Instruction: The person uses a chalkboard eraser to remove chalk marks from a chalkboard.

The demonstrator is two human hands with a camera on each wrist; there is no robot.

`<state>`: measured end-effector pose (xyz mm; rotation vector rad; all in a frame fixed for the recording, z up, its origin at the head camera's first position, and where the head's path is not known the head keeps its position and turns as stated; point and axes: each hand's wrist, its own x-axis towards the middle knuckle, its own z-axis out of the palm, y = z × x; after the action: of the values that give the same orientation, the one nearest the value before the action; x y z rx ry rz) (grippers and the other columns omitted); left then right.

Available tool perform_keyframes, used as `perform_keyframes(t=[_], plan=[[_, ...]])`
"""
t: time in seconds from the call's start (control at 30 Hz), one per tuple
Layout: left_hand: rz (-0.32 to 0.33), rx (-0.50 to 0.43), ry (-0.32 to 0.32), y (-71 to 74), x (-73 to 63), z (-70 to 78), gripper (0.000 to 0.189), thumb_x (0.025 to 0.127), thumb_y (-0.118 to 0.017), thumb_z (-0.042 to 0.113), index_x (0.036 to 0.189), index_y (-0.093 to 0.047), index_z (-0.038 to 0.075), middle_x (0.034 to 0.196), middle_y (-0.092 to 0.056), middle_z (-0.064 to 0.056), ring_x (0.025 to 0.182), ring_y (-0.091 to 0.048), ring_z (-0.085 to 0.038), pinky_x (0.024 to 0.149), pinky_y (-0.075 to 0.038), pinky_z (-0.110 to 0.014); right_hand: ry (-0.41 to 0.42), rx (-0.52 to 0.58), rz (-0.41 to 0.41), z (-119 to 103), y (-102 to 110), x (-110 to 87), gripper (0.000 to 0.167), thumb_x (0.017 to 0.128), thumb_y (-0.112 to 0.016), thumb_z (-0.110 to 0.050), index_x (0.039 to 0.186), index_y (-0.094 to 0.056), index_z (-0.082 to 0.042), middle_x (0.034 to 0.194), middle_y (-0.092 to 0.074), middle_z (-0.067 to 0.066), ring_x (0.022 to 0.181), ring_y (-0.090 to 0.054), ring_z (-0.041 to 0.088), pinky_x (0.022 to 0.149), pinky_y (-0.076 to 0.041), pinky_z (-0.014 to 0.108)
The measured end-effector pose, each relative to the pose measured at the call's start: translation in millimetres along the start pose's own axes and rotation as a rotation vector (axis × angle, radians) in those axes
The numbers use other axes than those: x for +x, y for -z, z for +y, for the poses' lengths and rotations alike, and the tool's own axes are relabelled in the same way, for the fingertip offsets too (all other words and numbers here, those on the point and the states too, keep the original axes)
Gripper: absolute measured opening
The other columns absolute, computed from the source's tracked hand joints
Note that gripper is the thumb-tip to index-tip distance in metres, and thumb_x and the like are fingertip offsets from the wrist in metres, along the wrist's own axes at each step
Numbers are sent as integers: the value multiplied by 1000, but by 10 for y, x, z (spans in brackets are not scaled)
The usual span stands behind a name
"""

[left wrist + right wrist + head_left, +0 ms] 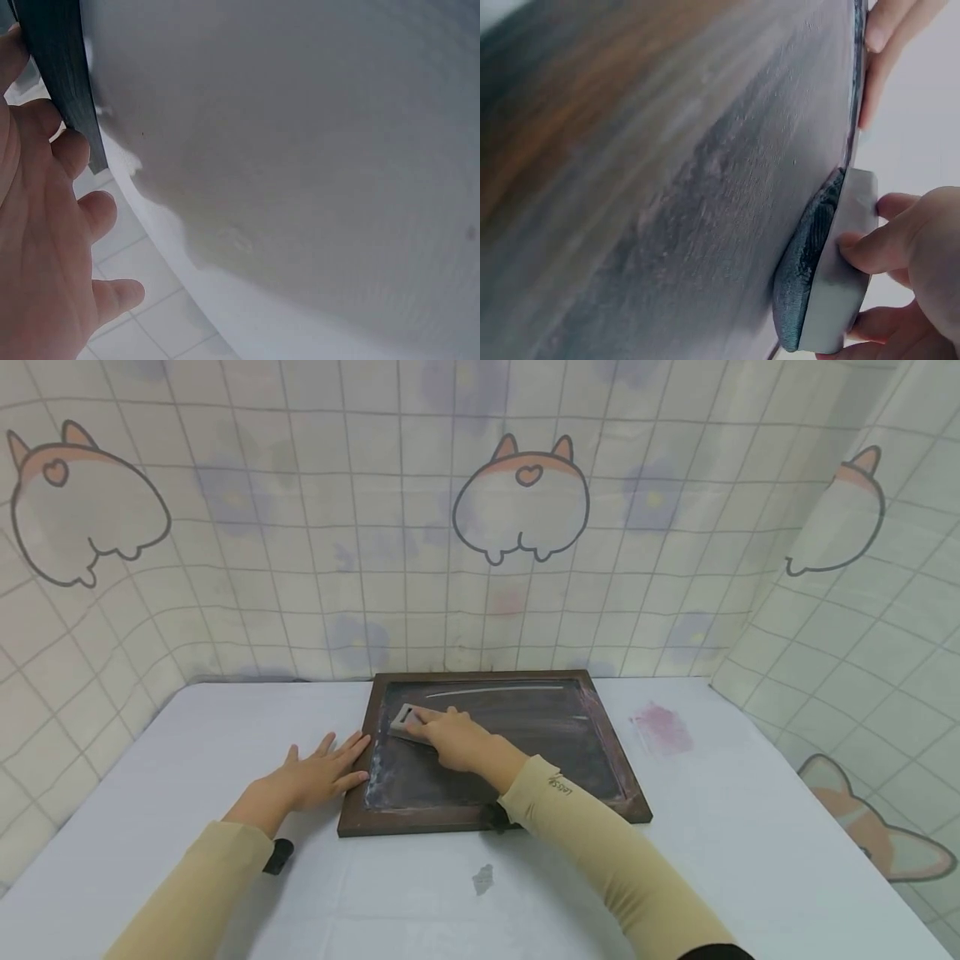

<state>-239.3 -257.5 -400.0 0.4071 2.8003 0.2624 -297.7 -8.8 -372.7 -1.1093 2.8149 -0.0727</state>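
Note:
A chalkboard point(495, 760) with a brown wooden frame lies on the table. My right hand point(457, 739) grips a grey chalkboard eraser point(405, 718) near the board's upper left corner. In the right wrist view, thumb and fingers pinch the eraser's grey back point(840, 262), and its dark felt pad point(802, 277) faces the board surface. My left hand point(311, 781) lies with spread fingers against the left side of the frame; the left wrist view shows its fingertips by the frame's edge point(64, 67). A pale chalk streak point(495, 691) runs along the board's top, with fainter smears below.
The white table point(720, 852) extends around the board. A pink stain point(662, 727) marks it on the right, and a small grey patch point(483, 879) shows in front. Behind stands a checked curtain point(420, 593) with printed dogs.

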Motion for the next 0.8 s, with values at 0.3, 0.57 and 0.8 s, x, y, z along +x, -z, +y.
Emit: perform_keyframes(t=[0.3,0.57,0.8], plan=[[-3,-25,-4,15,-6,6,77,108,-39,56,165,-15,10,170,-11,-16,152,-7,-49,109,2,-81,31,72,-12,261,14,-95,68,101,-51,12,159,-39,-20,167,-26,7,118,-60,41,94,-54,40],[-11,-38,2,-16,-61,1,78,108,-40,57,165,-15,10,170,-13,-17,152,-7,-50,108,2,-82,59,135,45,814,-8,-375,58,102,-52,9,156,-43,-11,165,-31,14,58,-29,12,51,-27,22],[5,-23,-7,16,-44,8,77,108,-39,57,165,-16,11,170,-13,-16,153,-7,-49,108,2,-81,33,207,105,1316,27,-636,56,100,-53,12,154,-45,-5,162,-34,21,49,-24,10,52,-30,24]])
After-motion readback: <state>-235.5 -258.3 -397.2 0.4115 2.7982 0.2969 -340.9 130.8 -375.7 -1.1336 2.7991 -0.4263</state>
